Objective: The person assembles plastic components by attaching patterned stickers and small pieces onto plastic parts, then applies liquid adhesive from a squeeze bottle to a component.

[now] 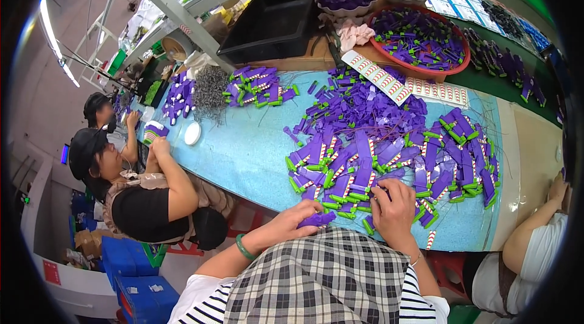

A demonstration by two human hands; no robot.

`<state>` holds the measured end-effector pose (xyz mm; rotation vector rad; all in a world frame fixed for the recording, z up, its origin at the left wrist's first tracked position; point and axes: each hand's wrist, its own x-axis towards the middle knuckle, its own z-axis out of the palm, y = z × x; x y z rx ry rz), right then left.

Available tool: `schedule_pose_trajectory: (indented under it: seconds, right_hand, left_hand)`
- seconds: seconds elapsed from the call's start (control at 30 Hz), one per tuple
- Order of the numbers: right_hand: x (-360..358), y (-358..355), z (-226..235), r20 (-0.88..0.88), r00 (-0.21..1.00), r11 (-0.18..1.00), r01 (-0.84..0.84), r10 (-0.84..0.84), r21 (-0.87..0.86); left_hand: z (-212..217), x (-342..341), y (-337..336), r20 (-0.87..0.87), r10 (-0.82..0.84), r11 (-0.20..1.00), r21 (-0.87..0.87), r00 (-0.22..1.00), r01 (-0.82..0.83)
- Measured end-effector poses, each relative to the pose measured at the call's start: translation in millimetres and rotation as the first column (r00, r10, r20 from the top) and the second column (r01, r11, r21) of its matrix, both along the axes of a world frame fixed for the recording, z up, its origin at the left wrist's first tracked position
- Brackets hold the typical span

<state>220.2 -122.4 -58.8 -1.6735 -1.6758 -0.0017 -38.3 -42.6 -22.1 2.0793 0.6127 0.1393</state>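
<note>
My left hand (297,217), with a green bangle on its wrist, is closed around a purple plastic piece (317,220) close to the table's near edge. My right hand (394,207) is at the near side of the pile, its fingers curled down and drawn together; what they grip, if anything, is hidden. A green-ended piece (368,225) lies by its thumb. Just beyond both hands spreads a heap of purple parts with bright green ends (350,172), many bearing red-and-white striped stickers. Behind it is a mound of plain purple pieces (365,108).
Sticker sheets (378,77) lean on the mound. At the back stand a red basin (465,59) of purple-green parts and a black tray (267,23). A white round lid (192,133) lies left on the blue tabletop (243,153). Co-workers sit left (143,196) and right (529,257).
</note>
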Motion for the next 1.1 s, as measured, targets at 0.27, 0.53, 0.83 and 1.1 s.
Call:
schedule_pose_trajectory:
  seconds: [0.27,0.53,0.83,1.1]
  right_hand:
    - [-3.3,1.3,0.0,0.002,1.000,1.000,-0.003,0.003,0.018]
    - [-4.4,2.3,-2.3,0.049,0.999,1.000,-0.011,0.010,0.015]
    - [-12.6,0.5,-3.7,0.116,0.993,0.996,-0.033,0.024,0.081]
    - [-9.3,1.2,-7.8,0.160,0.987,0.994,-0.020,0.003,0.108]
  left_hand:
    - [-12.0,-11.6,-5.3,-0.039,-0.005,1.000,0.025,0.999,0.006]
    - [35.3,-55.8,6.1,-0.013,0.272,0.927,0.273,0.962,-0.258]
    - [32.1,-87.1,81.1,-0.418,0.089,0.649,0.713,0.904,0.265]
    - [38.7,-89.1,84.2,0.365,0.324,0.901,0.163,0.873,-0.402]
